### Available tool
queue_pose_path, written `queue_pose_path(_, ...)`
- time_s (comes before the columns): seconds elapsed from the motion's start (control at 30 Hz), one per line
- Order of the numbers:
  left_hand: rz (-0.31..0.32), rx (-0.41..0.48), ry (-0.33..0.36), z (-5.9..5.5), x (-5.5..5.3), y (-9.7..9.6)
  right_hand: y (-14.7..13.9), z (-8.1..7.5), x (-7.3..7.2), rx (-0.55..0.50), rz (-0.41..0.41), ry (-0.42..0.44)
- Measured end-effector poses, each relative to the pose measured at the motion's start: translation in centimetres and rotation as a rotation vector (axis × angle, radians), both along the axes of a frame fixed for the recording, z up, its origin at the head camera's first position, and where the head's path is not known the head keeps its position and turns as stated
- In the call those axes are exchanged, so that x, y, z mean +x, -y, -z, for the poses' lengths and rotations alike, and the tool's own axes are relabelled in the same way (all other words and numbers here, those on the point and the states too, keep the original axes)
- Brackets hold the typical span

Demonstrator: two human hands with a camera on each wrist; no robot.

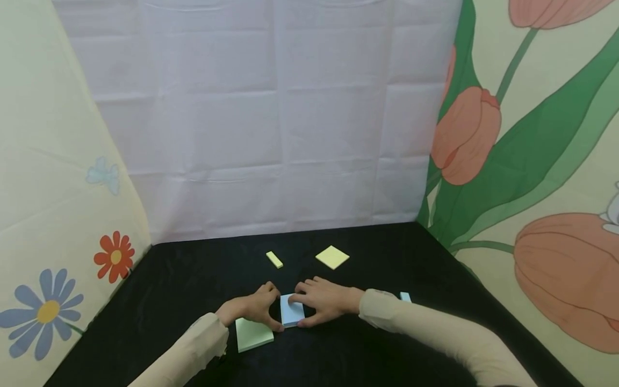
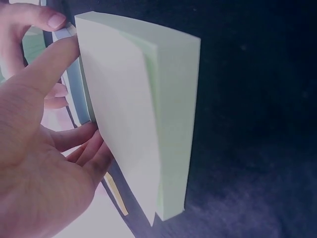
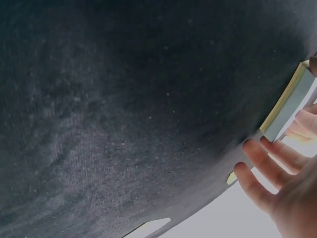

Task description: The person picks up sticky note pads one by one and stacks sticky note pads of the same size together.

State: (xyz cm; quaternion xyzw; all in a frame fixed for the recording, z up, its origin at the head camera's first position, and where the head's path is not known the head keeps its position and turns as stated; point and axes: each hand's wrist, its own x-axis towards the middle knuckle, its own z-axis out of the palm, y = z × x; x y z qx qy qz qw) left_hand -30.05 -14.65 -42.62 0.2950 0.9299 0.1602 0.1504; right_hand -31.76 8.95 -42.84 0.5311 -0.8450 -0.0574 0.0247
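A light blue sticky-note pad (image 1: 292, 315) lies on the black cloth between my two hands. My left hand (image 1: 258, 307) holds its left side, thumb at the near corner and fingers at the far edge. From the right, my right hand (image 1: 328, 302) grips the same pad with its thumb at the near right corner and index finger on top; the other fingers spread beyond it. A pale yellowish layer (image 3: 283, 98) shows along the pad's bottom in the right wrist view. Below my left hand sits a larger pale green pad (image 1: 253, 336), its top sheet lifting in the left wrist view.
Farther back on the black table (image 1: 213, 269) lie a narrow yellow pad (image 1: 274, 259) and a square yellow pad (image 1: 332, 257). A small blue pad (image 1: 405, 296) shows partly behind the right sleeve. A white cloth (image 1: 280, 118) hangs at the back, with flower-print cloths on both sides.
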Motion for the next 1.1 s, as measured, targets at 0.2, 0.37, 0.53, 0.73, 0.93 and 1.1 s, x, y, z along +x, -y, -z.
queue_pose_path(0.2, -0.010, -0.008, 0.013, 0.26, 0.11, -0.11, 0.03, 0.27, 0.11, -0.003, 0.011, 0.013)
queue_pose_path(0.37, -0.018, -0.012, 0.011, 0.22, 0.21, -0.14, 0.14, -0.05, 0.31, 0.004, 0.034, 0.042)
queue_pose_path(0.53, -0.022, -0.014, 0.011, 0.03, 0.27, -0.12, 0.26, -0.29, 0.38, 0.013, 0.040, 0.041)
queue_pose_path(0.73, -0.021, -0.012, 0.009, -0.08, 0.36, -0.06, 0.44, -0.36, 0.36, 0.015, 0.043, 0.057)
queue_pose_path(0.93, -0.013, -0.015, 0.001, 0.01, 0.37, -0.01, 0.70, -0.46, 0.01, 0.020, 0.045, 0.086)
queue_pose_path(1.1, -0.004, -0.021, -0.003, 0.10, 0.17, 0.02, 0.79, -0.69, -0.12, 0.027, 0.040, 0.103)
